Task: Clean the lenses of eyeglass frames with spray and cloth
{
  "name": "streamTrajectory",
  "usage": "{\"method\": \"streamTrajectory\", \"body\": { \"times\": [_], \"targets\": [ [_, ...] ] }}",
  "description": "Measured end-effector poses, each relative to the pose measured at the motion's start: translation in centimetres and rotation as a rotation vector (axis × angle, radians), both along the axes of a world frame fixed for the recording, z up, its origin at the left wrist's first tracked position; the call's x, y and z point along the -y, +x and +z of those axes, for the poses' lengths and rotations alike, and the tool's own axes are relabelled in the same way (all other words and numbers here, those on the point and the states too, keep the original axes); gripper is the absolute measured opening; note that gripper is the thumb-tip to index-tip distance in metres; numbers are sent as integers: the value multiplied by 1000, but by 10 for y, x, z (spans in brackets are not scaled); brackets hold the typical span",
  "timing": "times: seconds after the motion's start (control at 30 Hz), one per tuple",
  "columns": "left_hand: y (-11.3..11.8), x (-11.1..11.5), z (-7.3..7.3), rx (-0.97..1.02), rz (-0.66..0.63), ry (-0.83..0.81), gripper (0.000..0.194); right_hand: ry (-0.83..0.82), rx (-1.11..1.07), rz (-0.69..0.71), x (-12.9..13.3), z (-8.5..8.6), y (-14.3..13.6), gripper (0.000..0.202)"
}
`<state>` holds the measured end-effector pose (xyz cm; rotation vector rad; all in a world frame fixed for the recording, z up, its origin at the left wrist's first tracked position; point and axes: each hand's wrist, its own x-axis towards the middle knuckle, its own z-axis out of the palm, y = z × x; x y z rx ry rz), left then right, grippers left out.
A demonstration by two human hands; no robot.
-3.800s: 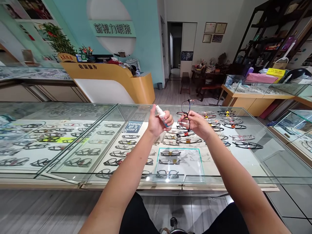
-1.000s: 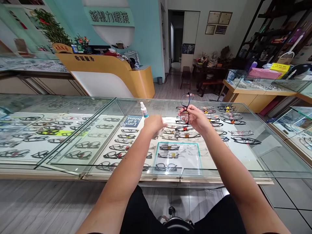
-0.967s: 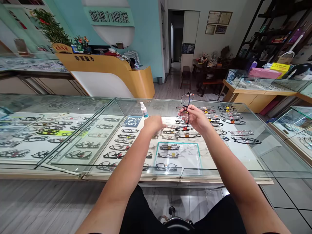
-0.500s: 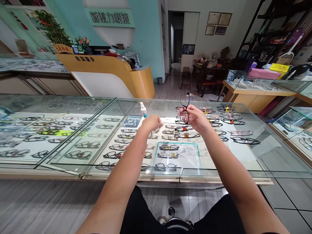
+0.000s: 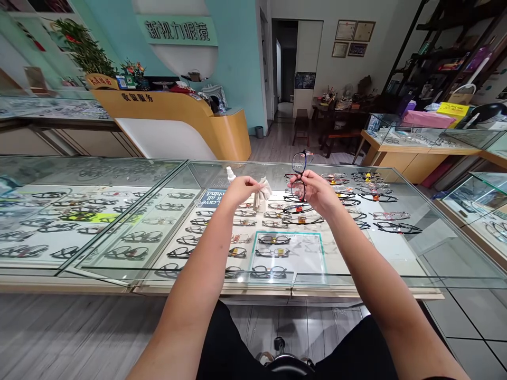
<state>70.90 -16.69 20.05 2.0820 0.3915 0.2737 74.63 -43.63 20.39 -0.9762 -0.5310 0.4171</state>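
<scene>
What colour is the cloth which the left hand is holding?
The cloth in the left hand is off-white, seen best in the head view.

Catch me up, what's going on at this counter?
A person's left hand pinches a pale cloth. The right hand holds dark-rimmed glasses on end, one lens above the other; cloth and glasses are apart. A white bottle shows partly behind the left hand. More eyeglass frames are inside the glass case.
</scene>
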Motion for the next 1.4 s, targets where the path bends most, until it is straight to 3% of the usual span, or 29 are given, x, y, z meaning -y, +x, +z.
{"method": "streamTrajectory", "body": {
  "times": [0.17,0.3,0.5,0.7,0.87,1.4],
  "targets": [
    [3,3,4,225,42,-417,32,-3,-1,4,0,1,-1,40],
    [3,7,8,273,65,-489,28,0,-4,10,-1,2,-3,41],
    [-2,18,13,354,-58,-627,32,-6,1,2,-3,3,-9,42],
    [-11,36,19,342,-259,-633,51,6,55,-95,-7,6,-16,38],
    [-22,47,24,275,-409,-575,57,3,26,-53,-10,7,-22,41],
    [-31,53,29,280,-418,-608,63,18,-36,-137,-12,-2,-16,48]
  ]
}}
